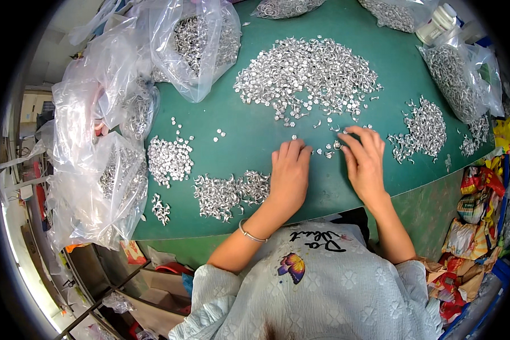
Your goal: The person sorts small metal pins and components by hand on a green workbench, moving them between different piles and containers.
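Observation:
My left hand (290, 174) rests on the green table (232, 150), its fingers stretched forward and close together. A small silver metal piece (294, 137) lies just past its fingertips. My right hand (366, 161) is open, thumb and fingers apart and slightly bent, with a ring-like silver piece (337, 145) by its fingertips. Between both hands lie several loose small silver pieces (328, 153). Beyond them spreads a large heap of flower-shaped and curved silver pieces (311, 73). A pile of curved pieces (224, 195) sits beside my left wrist. Nothing shows in either hand.
At left are a pile of flower-shaped pieces (170, 161) and clear plastic bags (110, 181) of metal parts. Another pile of curved pieces (424, 129) lies at right, near a filled bag (456, 82) and a white bottle (436, 25). The table's near edge (419, 184) runs close to me.

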Demonstrator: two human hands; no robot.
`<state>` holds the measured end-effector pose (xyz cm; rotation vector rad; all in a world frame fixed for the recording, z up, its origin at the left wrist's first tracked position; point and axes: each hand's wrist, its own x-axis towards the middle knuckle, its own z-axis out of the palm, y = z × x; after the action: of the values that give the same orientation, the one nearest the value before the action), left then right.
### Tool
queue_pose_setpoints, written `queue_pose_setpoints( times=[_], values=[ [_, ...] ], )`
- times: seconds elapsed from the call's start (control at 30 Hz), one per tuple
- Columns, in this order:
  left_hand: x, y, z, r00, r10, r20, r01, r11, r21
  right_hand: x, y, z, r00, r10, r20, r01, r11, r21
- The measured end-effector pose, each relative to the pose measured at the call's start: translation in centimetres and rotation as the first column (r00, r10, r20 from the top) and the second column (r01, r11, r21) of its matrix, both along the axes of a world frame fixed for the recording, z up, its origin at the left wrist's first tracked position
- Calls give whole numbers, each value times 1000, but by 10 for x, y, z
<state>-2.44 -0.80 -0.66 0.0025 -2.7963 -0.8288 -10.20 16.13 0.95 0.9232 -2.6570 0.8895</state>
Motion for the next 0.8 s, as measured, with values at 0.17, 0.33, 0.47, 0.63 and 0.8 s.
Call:
queue_pose_setpoints(
  times=[0.17,0.33,0.47,0.63,0.8],
  values=[
    [15,-1,3,998,-63,8,63,998,0,-16,-12,4,999,4,-32,-4,1000,21],
    [19,2,8,999,-1,-38,2,1000,21,-35,-23,-4,993,113,29,-115,988,101],
    [23,3,8,999,43,-24,-43,999,2,-22,-14,12,987,159,25,-159,987,27],
    [24,2,2,999,-32,21,29,993,118,19,1,8,941,304,152,-319,944,86],
    [25,5,9,1000,10,-25,-6,989,151,9,-3,5,987,147,69,-143,988,-60]
  ],
)
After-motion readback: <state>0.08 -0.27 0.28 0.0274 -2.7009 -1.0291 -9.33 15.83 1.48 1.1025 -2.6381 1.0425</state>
